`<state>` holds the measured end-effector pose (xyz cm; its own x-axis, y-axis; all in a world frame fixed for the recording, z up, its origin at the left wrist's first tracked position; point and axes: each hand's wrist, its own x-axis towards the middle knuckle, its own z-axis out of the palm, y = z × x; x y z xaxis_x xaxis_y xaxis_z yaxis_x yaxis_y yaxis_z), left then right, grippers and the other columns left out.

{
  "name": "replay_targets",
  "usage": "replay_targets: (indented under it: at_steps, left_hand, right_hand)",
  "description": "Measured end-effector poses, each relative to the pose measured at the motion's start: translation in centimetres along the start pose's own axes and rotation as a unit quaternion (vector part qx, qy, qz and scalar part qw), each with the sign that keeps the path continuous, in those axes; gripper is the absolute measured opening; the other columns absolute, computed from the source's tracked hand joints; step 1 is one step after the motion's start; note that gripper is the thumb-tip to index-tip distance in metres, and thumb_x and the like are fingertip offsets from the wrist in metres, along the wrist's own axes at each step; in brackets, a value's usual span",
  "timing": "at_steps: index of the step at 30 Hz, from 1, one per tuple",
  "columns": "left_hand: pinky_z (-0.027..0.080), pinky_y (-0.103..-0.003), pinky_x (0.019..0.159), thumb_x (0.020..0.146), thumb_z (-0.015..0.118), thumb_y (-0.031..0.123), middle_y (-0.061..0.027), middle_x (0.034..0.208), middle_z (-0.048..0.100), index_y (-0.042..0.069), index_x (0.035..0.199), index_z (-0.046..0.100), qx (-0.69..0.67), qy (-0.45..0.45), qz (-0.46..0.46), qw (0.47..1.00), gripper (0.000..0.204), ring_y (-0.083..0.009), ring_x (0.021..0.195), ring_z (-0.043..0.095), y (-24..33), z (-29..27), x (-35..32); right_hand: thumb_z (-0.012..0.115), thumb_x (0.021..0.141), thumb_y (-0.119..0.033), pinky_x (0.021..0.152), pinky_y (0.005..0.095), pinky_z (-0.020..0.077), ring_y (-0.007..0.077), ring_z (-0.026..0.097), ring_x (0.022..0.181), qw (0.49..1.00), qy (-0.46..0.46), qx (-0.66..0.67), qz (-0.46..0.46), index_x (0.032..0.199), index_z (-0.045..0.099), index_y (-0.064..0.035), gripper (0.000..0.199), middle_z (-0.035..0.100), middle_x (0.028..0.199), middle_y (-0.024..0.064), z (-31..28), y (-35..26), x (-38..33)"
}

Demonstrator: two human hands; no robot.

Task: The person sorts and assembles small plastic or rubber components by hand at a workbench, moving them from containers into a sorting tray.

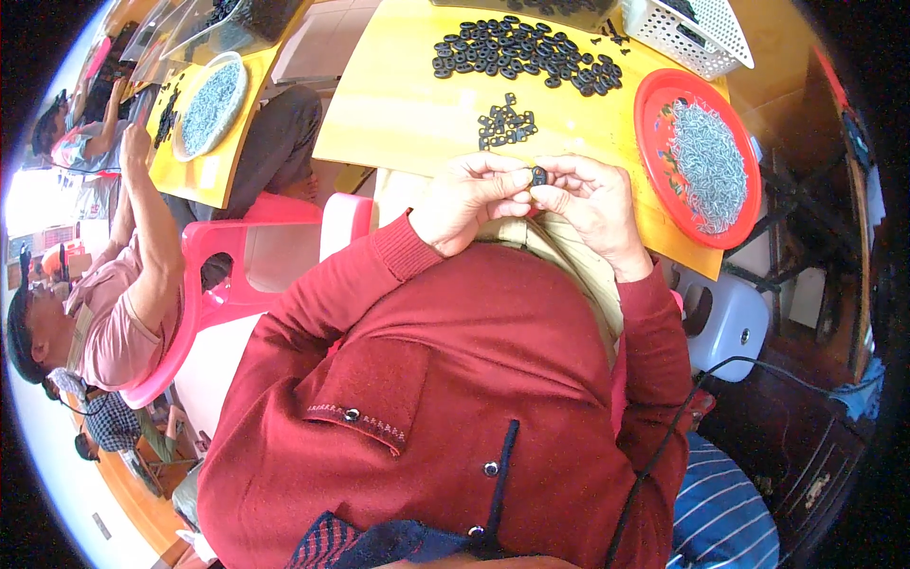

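A small black oval plastic piece with holes [538, 176] is pinched between the fingertips of both hands, just past the near edge of the yellow table [389, 104]. My left hand [471, 197] grips it from the left with thumb and fingers. From the other side, my right hand [597, 204] closes on it, thumb below. Beyond the hands lies a small group of black pieces with holes [507, 123]. Farther back spreads a larger heap of black oval pieces [521, 49]. Right of my right hand, a red plate [649, 119] holds a pile of silvery screws [709, 166].
A white perforated basket [697, 47] stands at the far right of the table, near a few loose black bits [611, 36]. On the left, a seated person [123, 313] works at another yellow table with a bowl of screws [210, 106]. A black cable [654, 455] crosses my right side.
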<state>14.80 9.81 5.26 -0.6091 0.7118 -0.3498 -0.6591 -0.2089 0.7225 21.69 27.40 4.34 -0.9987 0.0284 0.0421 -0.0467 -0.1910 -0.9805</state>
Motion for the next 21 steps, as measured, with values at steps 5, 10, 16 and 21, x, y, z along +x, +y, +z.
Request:
replay_targets:
  at_steps: [5,10,16,21]
  left_hand:
    - [0.054,-0.025,0.072,0.087,0.06,0.008,-0.0066,0.089,0.063,0.001,0.097,0.061,-0.001,0.0,-0.005,1.0,0.012,-0.0122,0.078,0.06,0.02,0.2,-0.08]
    - [0.054,-0.025,0.072,0.087,0.061,0.008,-0.0061,0.088,0.063,0.002,0.096,0.061,-0.004,-0.004,-0.005,1.0,0.011,-0.0123,0.078,0.06,0.15,0.4,-0.13]
    - [0.054,-0.025,0.071,0.086,0.061,0.008,-0.0057,0.088,0.063,0.004,0.095,0.062,-0.016,-0.015,-0.003,1.0,0.01,-0.0122,0.078,0.061,-0.04,0.14,-0.01]
    - [0.054,-0.026,0.072,0.087,0.061,0.009,-0.0057,0.09,0.063,0.005,0.095,0.061,-0.036,-0.029,-0.004,0.999,0.009,-0.0134,0.08,0.061,0.06,0.24,-0.03]
  right_hand:
    - [0.063,0.081,0.001,0.07,0.0227,0.0493,0.0103,0.061,0.077,1.0,-0.009,0.028,-0.005,0.101,0.061,0.0031,0.02,0.064,0.086,0.0052,0.11,-0.28,-0.07]
    - [0.063,0.08,0.001,0.072,0.0235,0.0499,0.0113,0.062,0.078,1.0,-0.013,0.025,-0.006,0.101,0.061,0.003,0.02,0.065,0.088,0.0064,0.02,-0.44,-0.06]
    - [0.065,0.079,0.0,0.072,0.0239,0.0502,0.0116,0.063,0.079,1.0,-0.013,0.015,-0.009,0.1,0.062,0.0029,0.021,0.066,0.088,0.0066,-0.14,-0.39,-0.08]
    - [0.066,0.079,-0.001,0.072,0.0237,0.0498,0.011,0.062,0.078,1.0,-0.009,0.027,-0.006,0.1,0.062,0.0025,0.021,0.065,0.087,0.0055,0.03,-0.55,-0.15]
